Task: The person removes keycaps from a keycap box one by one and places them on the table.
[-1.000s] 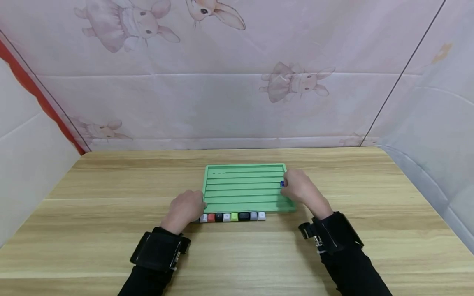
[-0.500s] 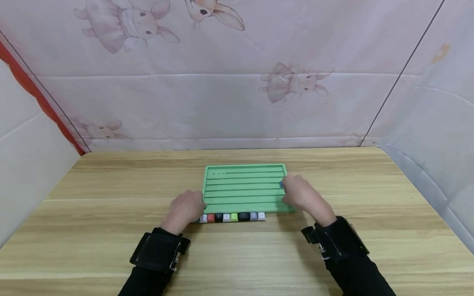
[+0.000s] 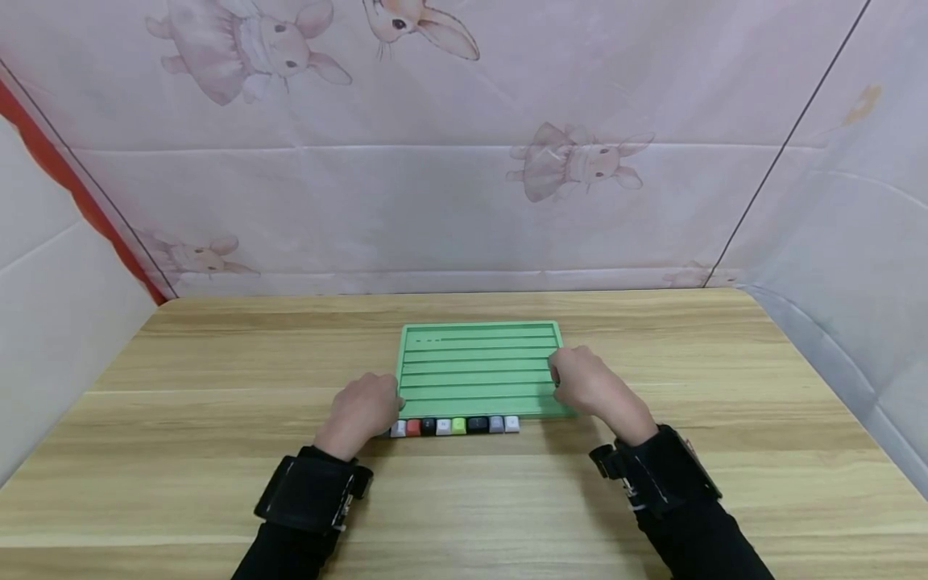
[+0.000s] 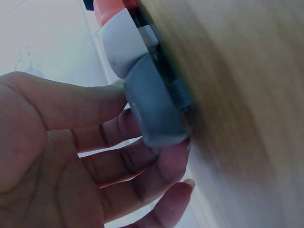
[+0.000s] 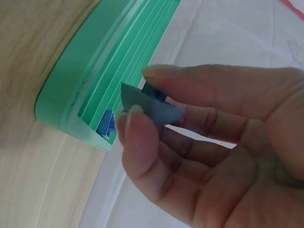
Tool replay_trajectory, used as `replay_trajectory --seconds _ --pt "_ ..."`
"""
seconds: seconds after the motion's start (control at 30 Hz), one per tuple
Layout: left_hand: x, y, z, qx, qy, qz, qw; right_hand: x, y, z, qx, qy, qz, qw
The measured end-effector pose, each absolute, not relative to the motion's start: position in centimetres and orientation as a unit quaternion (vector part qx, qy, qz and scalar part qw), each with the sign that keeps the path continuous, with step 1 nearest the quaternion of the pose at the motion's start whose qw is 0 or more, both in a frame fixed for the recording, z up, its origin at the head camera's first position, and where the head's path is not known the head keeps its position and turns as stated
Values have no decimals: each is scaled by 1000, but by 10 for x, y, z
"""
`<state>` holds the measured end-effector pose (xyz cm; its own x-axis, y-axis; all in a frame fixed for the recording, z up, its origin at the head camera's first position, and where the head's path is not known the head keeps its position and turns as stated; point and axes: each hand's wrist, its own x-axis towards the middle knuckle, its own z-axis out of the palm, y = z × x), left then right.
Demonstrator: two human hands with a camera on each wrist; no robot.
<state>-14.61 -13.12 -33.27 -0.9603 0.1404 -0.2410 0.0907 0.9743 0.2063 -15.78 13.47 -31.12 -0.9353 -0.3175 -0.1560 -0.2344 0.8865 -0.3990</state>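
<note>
My right hand (image 3: 590, 383), at the right edge of the green ridged tray (image 3: 478, 354), pinches a grey-blue keycap (image 5: 154, 108) between thumb and fingers. Beyond it, a dark blue keycap (image 5: 107, 126) sits in a groove at the tray's end; the hand covers it in the head view. My left hand (image 3: 362, 407) is by the tray's near left corner. In the left wrist view, its thumb and fingers curl round a grey keycap (image 4: 154, 104) at the end of a row. A white keycap (image 4: 123, 42) adjoins that one.
The row continues along the tray's near edge, with a red keycap (image 3: 413, 427), a lime keycap (image 3: 458, 425) and several others. All stand on a wooden table (image 3: 464, 507). A rabbit-print cloth (image 3: 435, 209) hangs behind it.
My right hand has shifted slightly down and toward me, then turned a little, and now hides the blue keycap in the head view. My left hand stays in place.
</note>
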Motion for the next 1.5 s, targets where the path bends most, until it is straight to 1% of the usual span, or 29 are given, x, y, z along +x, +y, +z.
replay_trajectory --seconds 0.17,0.4,0.67,1.1,1.33,1.5 --pt "-147 -131 -334 56 986 94 128 -157 135 -311 -154 965 -183 109" --pt "-148 -131 -334 57 986 91 128 -156 132 -310 -153 966 -166 125" --pt "-148 -131 -334 58 985 96 129 -155 125 -312 -151 962 -184 133" --pt "-148 -132 -335 57 985 97 131 -151 120 -315 -177 959 -186 119" --pt "-147 -132 -335 56 985 96 132 -148 120 -312 -172 957 -172 159" --pt "-147 -132 -336 58 985 99 127 -146 120 -311 -178 955 -168 164"
